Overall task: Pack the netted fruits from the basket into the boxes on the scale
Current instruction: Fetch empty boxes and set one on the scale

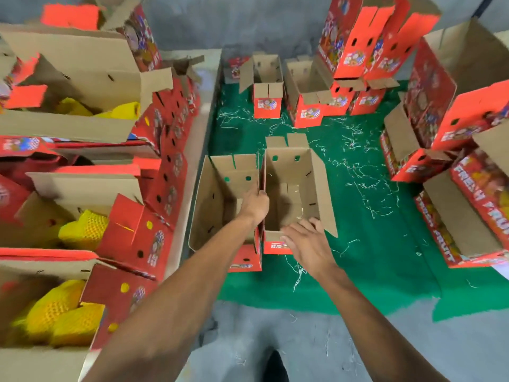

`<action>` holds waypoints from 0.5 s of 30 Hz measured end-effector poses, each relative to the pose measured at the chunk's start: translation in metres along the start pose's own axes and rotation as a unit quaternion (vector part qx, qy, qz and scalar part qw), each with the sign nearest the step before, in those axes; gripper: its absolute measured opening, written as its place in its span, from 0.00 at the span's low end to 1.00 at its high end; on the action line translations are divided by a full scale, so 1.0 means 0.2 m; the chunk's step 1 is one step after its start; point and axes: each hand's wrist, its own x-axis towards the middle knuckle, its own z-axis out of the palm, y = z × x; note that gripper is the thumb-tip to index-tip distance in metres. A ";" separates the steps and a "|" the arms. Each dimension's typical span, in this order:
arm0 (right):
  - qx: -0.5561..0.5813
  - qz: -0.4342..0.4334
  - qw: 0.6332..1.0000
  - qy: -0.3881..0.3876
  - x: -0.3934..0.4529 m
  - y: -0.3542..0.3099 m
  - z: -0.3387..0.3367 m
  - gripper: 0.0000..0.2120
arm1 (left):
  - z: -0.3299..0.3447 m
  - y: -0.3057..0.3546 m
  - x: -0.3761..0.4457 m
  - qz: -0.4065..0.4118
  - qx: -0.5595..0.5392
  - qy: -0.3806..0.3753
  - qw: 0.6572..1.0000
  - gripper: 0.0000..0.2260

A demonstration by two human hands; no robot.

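Note:
Two open, empty red cardboard boxes stand side by side on the green mat: the left box (220, 205) and the right box (296, 172). My left hand (254, 202) grips the upright flaps where the two boxes meet. My right hand (305, 241) rests with relaxed fingers on the near edge of the right box. Fruits in yellow foam netting (82, 230) lie in open boxes on the left, with more netted fruits (55, 315) in the nearest one. No scale or basket shows.
The green mat (358, 244) is strewn with white paper shreds. More empty red boxes (267, 86) stand at the back, and stacks of boxes (468, 161) line the right. A pale ledge (192, 150) separates the filled boxes on the left.

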 end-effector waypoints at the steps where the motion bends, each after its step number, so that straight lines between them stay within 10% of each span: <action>1: 0.003 0.002 1.000 -0.002 0.00 0.01 0.04 0.04 | 0.00 -0.03 0.01 0.005 -0.017 -0.004 1.000 0.20; 15: 0.176 0.121 0.976 0.039 0.06 -0.25 -0.04 0.10 | -0.21 -0.12 -0.30 0.114 -0.138 0.099 0.979 0.11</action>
